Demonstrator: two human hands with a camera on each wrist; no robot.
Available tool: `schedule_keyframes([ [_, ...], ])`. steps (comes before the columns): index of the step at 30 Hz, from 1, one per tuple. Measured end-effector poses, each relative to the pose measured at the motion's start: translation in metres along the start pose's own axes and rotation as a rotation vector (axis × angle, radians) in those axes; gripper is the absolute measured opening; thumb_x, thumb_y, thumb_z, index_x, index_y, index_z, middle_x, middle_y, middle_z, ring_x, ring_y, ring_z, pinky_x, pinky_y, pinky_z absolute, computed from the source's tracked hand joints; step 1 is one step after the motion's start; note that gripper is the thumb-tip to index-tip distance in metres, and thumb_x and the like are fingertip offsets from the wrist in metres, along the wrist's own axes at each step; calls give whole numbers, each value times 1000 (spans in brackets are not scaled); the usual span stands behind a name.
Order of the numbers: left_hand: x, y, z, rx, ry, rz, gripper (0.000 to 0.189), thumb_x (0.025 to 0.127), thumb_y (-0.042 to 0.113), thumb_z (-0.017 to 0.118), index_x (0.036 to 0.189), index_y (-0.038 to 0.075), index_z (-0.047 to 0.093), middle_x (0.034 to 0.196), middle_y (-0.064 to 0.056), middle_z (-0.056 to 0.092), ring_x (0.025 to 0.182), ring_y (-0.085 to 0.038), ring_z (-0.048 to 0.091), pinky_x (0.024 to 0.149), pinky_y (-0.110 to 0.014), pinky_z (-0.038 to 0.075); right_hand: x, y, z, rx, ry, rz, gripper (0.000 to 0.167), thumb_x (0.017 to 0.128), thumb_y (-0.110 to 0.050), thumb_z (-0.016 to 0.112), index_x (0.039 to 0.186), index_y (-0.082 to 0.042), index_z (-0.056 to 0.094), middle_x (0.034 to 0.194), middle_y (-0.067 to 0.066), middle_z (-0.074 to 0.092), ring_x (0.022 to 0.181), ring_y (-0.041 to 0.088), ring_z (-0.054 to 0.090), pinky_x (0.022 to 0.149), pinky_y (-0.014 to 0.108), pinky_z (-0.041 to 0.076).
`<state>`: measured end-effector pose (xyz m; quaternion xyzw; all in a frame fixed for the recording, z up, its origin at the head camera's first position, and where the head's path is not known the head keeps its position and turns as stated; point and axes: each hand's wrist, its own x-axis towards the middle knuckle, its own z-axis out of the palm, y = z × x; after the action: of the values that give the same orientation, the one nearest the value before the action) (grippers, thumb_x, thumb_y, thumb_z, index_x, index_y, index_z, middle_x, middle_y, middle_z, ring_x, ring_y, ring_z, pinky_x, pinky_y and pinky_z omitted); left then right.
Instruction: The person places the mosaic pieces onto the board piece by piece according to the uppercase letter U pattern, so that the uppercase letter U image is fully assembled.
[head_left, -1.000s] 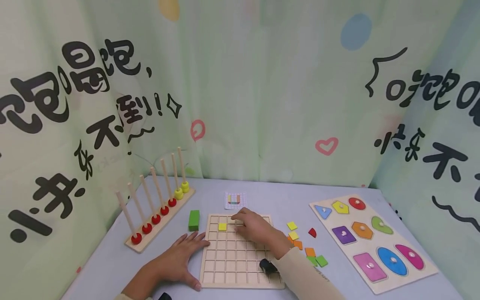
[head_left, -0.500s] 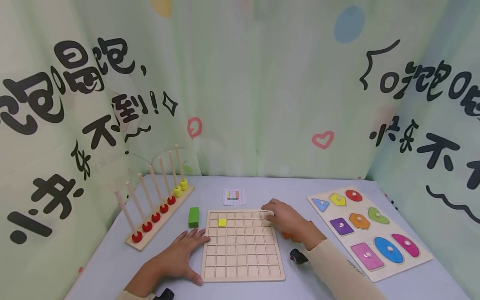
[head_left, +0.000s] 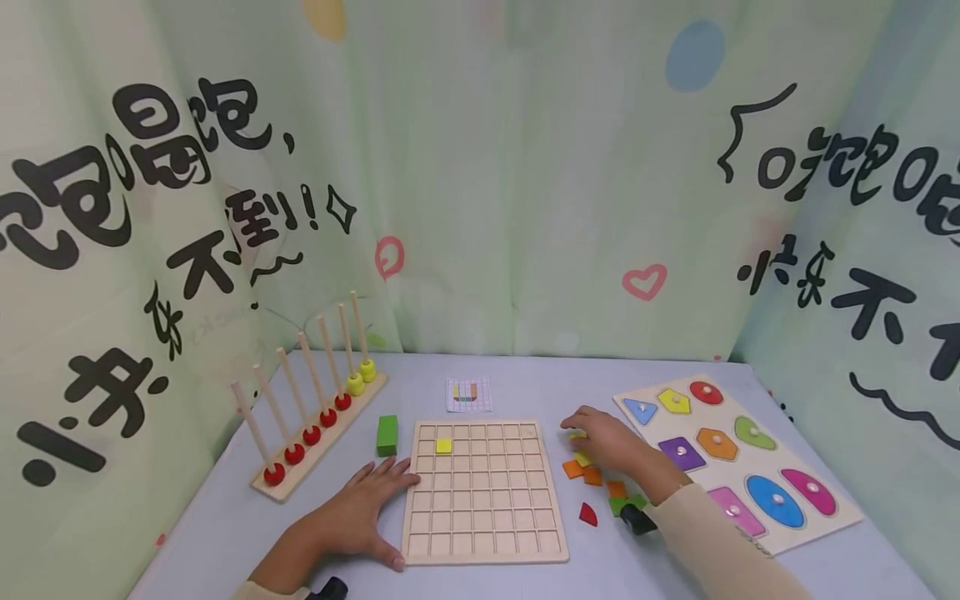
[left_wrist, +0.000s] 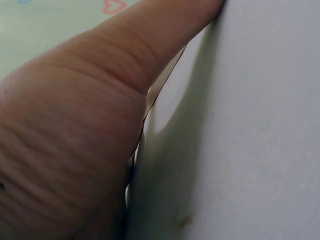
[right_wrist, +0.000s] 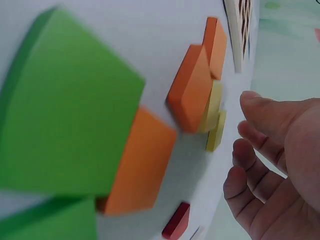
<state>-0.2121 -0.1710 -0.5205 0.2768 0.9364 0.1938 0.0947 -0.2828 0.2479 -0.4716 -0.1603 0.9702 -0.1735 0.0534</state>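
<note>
My left hand [head_left: 367,512] lies with spread fingers along the left edge of a wooden grid board [head_left: 483,492], thumb near its front left corner. One yellow square tile [head_left: 444,446] sits in a cell towards the back left. To the right of the board, my right hand [head_left: 618,442] is over loose yellow tiles [right_wrist: 216,132], partly hiding them in the head view. Its fingers [right_wrist: 245,192] are loosely bent, with nothing between them and the thumb. Orange tiles [right_wrist: 142,165] and green tiles [right_wrist: 70,110] lie below the wrist.
A red quarter-round piece [head_left: 588,514] lies right of the board. Left stand a peg rack with beads [head_left: 322,446] and a green block [head_left: 387,435]. Behind the board is a small pattern card [head_left: 468,395]; a knobbed shape puzzle [head_left: 701,406] lies at right.
My right hand has moved from over the board's back rows rightwards to the loose tiles, uncovering the board. My left hand stays at the board's edge.
</note>
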Motion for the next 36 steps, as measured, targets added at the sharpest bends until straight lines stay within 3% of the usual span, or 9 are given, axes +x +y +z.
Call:
schedule_keyframes([
  [12,1,2,-4,-5,7,-3,117,50,84,70,147,24,43,158,-6,27,146,-32,16,114,-57,9,-3,21,-6,-16,-25,22,28,91,-10,68,118,-14,69,118,0,60,116,26,54,99,48,44],
  [24,-1,1,-1,-2,-1,5,118,49,86,68,148,26,42,158,-4,27,146,-31,16,114,-56,10,-1,20,1,-71,-31,-21,28,89,-5,70,115,-14,70,114,-2,60,110,23,56,98,45,46],
  [31,-2,-3,2,-6,1,29,117,52,87,67,148,26,41,159,-3,26,146,-31,15,114,-56,10,4,19,2,-93,-62,21,39,91,-11,68,129,-12,61,117,1,60,106,22,57,96,46,47],
  [36,0,-3,0,-3,-4,13,117,51,87,67,148,27,40,159,-2,25,146,-30,14,114,-56,10,6,18,1,-132,-70,-7,43,92,-14,68,134,-13,58,119,1,58,104,21,57,95,44,49],
])
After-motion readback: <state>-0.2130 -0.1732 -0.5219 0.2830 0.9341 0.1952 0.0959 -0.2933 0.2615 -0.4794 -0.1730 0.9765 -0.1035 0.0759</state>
